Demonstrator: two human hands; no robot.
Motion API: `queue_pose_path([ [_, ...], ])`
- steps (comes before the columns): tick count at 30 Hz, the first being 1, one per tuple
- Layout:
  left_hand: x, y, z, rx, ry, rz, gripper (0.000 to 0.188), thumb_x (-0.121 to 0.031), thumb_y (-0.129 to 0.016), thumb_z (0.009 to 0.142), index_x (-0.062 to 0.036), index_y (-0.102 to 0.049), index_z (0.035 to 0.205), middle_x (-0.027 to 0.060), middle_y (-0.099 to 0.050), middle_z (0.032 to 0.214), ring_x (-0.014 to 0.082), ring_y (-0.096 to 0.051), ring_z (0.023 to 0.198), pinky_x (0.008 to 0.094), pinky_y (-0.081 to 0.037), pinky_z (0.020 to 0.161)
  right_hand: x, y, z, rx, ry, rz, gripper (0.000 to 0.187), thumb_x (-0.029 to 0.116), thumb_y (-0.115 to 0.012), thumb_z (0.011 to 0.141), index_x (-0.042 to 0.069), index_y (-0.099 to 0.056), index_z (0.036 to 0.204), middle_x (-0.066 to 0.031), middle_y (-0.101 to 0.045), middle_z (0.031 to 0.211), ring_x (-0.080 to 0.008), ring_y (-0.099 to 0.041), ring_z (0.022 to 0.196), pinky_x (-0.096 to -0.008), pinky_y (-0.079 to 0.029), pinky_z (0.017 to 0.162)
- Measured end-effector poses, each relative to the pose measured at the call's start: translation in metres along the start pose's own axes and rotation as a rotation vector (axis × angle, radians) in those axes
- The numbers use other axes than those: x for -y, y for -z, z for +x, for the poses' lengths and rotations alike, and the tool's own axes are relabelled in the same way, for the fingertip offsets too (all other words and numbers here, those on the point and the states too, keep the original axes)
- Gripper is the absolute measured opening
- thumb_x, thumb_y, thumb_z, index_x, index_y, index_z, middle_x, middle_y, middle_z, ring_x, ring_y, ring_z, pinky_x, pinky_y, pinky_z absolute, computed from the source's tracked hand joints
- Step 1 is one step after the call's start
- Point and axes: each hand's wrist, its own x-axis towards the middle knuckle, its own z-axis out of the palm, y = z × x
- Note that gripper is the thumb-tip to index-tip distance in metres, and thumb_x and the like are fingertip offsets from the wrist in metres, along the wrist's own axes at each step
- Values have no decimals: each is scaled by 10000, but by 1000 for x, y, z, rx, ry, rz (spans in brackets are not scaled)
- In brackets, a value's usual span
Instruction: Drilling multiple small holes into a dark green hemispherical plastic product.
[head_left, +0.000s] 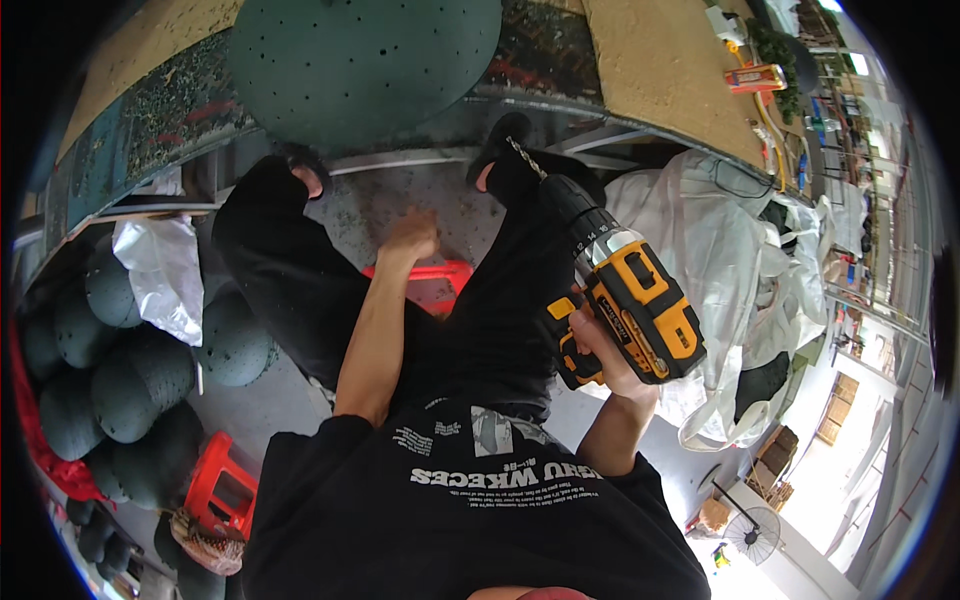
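Observation:
My right hand (606, 352) is wrapped round the handle of a yellow and black cordless drill (622, 290). A long twist bit in its chuck points up and to the left, toward the bench edge. My left hand (413, 236) is between my knees, above a red plastic stool (440, 272). Its fingers look curled in; anything inside them is hidden. Ahead, a large dark green foam ball (365, 65), dotted with small holes, rests at the bench edge, apart from both hands and the bit.
More green foam balls (143, 386) are piled at the left, beside a white plastic bag (163, 275) and another red stool (220, 487). Large white sacks (690, 270) fill the right side. The bench (660, 75) spans the front. A floor fan (752, 532) stands at the lower right.

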Motion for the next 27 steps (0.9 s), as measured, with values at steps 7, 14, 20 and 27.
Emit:
queue_pose_path([
  [7,8,-6,-11,-12,371,-332,533,-48,-476,912,-84,-380,1435,191,-414,1466,382,-531,1237,421,-455,997,-34,9,-12,54,-64,172,257,-44,-711,803,-19,-654,1052,-53,-642,845,-124,-610,713,-322,-510,866],
  [14,-40,42,-6,-244,-392,-1604,384,-122,-516,997,-87,-442,1372,127,-443,1439,326,-538,1226,434,-473,988,-53,19,-16,31,-74,172,292,-10,-764,803,-22,-679,1083,-78,-717,973,-137,-680,828,-248,-538,733],
  [20,-85,74,-3,-543,-362,-1489,179,-182,-536,1005,-93,-614,1140,68,-621,1186,258,-602,1066,398,-500,888,-55,22,-19,41,-132,239,290,1,-781,789,-17,-682,1061,-72,-718,969,-131,-680,824,-244,-536,724],
  [27,-94,88,-21,-696,-398,-1558,175,-197,-541,1004,-133,-580,1161,6,-638,1017,172,-586,830,377,-503,834,-56,21,-18,63,-76,174,286,21,-797,780,-9,-686,1042,-73,-724,940,-128,-683,784,-240,-534,679],
])
